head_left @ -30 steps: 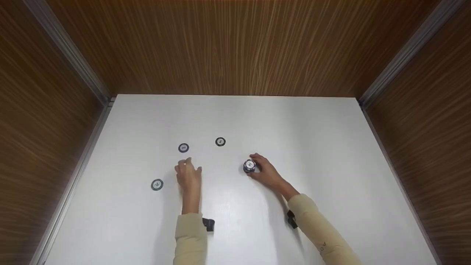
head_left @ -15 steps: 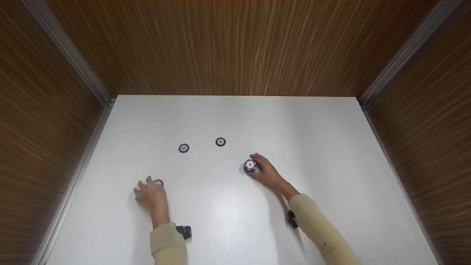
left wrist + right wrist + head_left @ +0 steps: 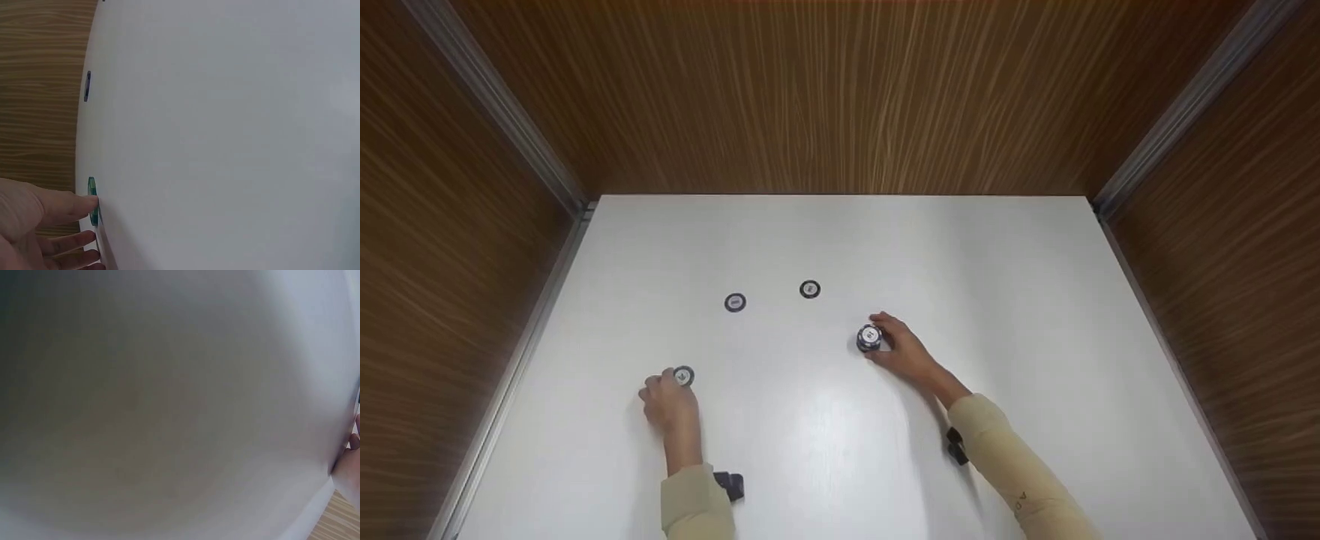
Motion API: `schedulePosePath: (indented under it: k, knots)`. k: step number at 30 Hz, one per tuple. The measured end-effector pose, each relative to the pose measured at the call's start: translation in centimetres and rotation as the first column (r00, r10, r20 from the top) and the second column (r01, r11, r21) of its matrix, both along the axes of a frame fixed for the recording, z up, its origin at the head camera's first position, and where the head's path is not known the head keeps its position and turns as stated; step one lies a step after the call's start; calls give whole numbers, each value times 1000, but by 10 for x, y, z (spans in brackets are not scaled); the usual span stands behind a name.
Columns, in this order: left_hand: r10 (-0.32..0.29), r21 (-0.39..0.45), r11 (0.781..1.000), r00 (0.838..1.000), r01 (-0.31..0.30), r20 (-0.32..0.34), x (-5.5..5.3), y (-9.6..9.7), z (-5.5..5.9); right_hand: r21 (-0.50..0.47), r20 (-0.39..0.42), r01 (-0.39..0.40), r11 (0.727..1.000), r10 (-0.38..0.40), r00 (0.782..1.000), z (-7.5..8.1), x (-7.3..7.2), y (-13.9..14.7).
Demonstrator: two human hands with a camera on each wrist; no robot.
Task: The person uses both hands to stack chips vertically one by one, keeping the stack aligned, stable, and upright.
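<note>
Thumb and fingers of my left hand (image 3: 669, 405) are curled at the rim of a poker chip (image 3: 683, 376), lying flat at the left of the white table. The left wrist view gives this chip (image 3: 93, 216) a green edge, with the thumb overlapping it; other fingers bend beside it. On the right, my right hand (image 3: 907, 352) holds a small stack of dark and white poker chips (image 3: 869, 337), thumb on the near side, fingers on the far side. Only part of the right hand (image 3: 350, 475) enters the right wrist view.
Two single chips lie farther back: a dark blue one (image 3: 735, 302) and a black one (image 3: 810, 289). The white table (image 3: 1005, 315) is bounded by a wood-grain back panel (image 3: 840, 97) and side panels. A black wrist camera (image 3: 729, 485) shows at the left sleeve.
My left hand has come left and nearer from beside the dark blue chip to the green-edged chip, drawing its fingers in. The right hand stays at the stack.
</note>
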State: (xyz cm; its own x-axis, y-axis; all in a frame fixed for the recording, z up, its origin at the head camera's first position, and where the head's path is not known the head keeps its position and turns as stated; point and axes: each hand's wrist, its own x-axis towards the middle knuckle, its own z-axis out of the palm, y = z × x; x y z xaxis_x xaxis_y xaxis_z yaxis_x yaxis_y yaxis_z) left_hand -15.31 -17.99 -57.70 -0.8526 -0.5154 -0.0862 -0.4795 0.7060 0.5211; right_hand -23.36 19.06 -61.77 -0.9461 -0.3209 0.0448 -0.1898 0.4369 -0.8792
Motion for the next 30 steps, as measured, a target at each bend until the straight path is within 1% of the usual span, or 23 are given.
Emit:
schedulePosePath:
  k: [4,7,9,12,17,19,23,25,28,30]
  knots:
    - [-54,18,998,999,54,-1,-1,1,-3,-19,-25,-18,1000,17,1000,-1,0,0]
    - [-95,38,995,996,95,2,-4,3,-5,-3,-37,-16,1000,16,999,-1,0,1]
    - [-104,43,994,995,104,1,-6,4,-6,15,-48,-10,1000,11,999,0,0,1]
    - [-102,26,994,995,102,-5,-8,6,-7,50,-41,6,999,-4,999,-1,0,1]
    - [-113,-1,994,993,113,-22,-12,8,-9,59,-27,23,998,-21,999,-2,1,1]
    - [-114,-9,994,993,114,-35,-14,7,-10,58,-26,19,998,-17,1000,-2,1,1]
    - [-110,-27,994,992,108,-67,-15,5,-10,91,-12,11,996,-10,1000,-1,1,1]
    - [-95,-13,995,992,94,-86,-15,5,-9,102,-11,11,995,-10,1000,-1,1,0]
    - [-62,56,996,992,68,-114,-15,8,-4,82,-15,16,997,-15,1000,-2,1,0]
    - [-43,101,993,993,55,-114,-16,10,-1,63,-23,15,998,-14,1000,-2,2,1]
